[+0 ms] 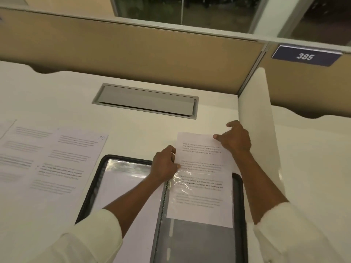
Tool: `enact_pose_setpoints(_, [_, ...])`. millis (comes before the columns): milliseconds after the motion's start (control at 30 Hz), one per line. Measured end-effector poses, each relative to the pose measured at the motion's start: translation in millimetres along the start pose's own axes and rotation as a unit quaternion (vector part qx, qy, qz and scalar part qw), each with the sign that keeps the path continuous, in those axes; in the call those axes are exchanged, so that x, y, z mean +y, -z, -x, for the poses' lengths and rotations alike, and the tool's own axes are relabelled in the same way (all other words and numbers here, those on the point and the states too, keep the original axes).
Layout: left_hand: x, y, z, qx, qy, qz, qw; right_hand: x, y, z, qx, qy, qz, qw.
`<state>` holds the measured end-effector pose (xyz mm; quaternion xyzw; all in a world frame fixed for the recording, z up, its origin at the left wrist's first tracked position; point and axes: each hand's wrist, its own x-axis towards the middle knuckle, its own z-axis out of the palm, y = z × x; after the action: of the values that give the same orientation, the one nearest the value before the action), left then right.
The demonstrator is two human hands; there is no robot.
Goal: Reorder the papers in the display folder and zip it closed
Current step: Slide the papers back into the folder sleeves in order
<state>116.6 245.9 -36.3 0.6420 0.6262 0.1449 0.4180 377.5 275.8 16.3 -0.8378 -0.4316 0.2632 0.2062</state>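
A black zip display folder point(239, 202) lies open on the desk in front of me, with clear plastic sleeves on both sides. A printed sheet point(201, 179) sticks halfway out of the top of the right-hand sleeve. My left hand point(164, 164) pinches the sheet's left edge near the top of the folder's spine. My right hand point(234, 137) holds the sheet's upper right corner, thumb on top. The left-hand sleeve point(123, 179) holds a pale sheet.
Several loose printed pages point(55, 160) lie overlapped on the desk to the left of the folder. A grey cable hatch point(146, 100) is set into the desk behind. A white divider panel point(256, 118) stands close on the right, a tan partition point(133, 48) at the back.
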Motion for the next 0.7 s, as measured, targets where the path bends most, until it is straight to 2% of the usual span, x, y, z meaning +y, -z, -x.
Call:
enact_pose_setpoints(100, [1.5,-1.4,6.5,0.007,-0.018,-0.032,0.999,-27.9,8.0,-21.8,-0.102,0.049,0.143,0.983])
enact_pose_setpoints(267, [2.3,-8.8,17.6,0.037,-0.025,-0.056,0.997,-49.4,-3.9,-39.5,-0.293,0.199,0.221,0.909])
enact_pose_setpoints(433, [-5.6,-19.6,63.4,0.086,-0.053,-0.055,0.993,-42.6,-26.1,-42.6,-0.334,0.257,0.228,0.878])
enact_pose_setpoints(700, [-44.6,-61.6,181.1,0.113,-0.143,-0.212,0.96,-29.8,-38.3,-26.9,-0.416,0.27,0.227,0.838])
